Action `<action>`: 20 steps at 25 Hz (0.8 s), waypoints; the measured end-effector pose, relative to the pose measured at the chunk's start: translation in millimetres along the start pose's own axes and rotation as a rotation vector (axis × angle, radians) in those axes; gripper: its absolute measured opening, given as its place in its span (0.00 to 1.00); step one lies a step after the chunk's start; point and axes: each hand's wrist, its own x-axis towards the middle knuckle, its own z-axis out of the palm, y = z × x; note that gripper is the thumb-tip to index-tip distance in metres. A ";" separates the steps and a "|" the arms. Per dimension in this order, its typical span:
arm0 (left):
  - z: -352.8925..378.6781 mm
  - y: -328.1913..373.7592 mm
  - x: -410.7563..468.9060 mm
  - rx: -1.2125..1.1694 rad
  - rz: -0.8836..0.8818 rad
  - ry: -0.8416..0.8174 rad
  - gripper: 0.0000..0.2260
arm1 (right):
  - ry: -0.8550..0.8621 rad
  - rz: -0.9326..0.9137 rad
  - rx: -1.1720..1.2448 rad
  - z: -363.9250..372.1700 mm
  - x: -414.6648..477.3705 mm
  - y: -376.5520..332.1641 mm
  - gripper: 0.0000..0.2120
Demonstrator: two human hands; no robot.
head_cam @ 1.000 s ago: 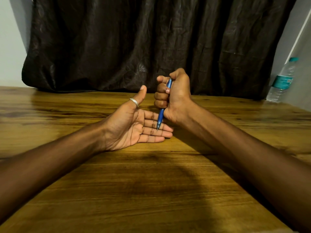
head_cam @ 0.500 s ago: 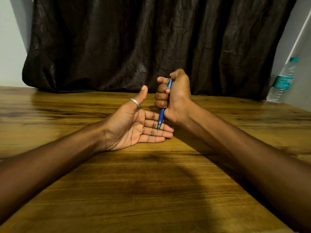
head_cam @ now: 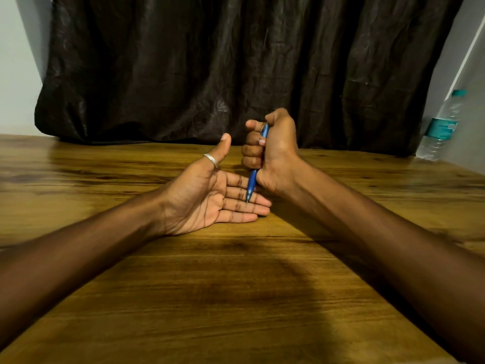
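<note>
My right hand (head_cam: 273, 151) grips a blue pen (head_cam: 252, 181) in a fist, upright, with the tip pointing down. My left hand (head_cam: 207, 195) lies palm up on the wooden table (head_cam: 236, 298), fingers straight and thumb raised, with a silver ring (head_cam: 211, 160) on the thumb. The pen tip sits over the left hand's fingers, at or just above them; contact cannot be made out. The pen's upper part is hidden inside the fist.
A dark crumpled curtain (head_cam: 236, 69) hangs behind the table's far edge. A clear plastic water bottle (head_cam: 441, 127) with a teal label stands at the far right by the wall.
</note>
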 end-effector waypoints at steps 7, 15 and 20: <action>-0.3 0.1 0.6 0.006 0.004 -0.003 0.47 | -0.016 -0.002 0.005 -0.3 0.1 -0.7 0.13; -1.3 -0.8 1.2 -0.004 0.006 -0.009 0.48 | -0.025 0.003 0.010 -0.2 -0.1 -1.1 0.14; -1.0 -1.0 1.1 0.006 0.009 -0.008 0.47 | -0.037 0.002 0.013 -0.6 -1.0 -1.2 0.14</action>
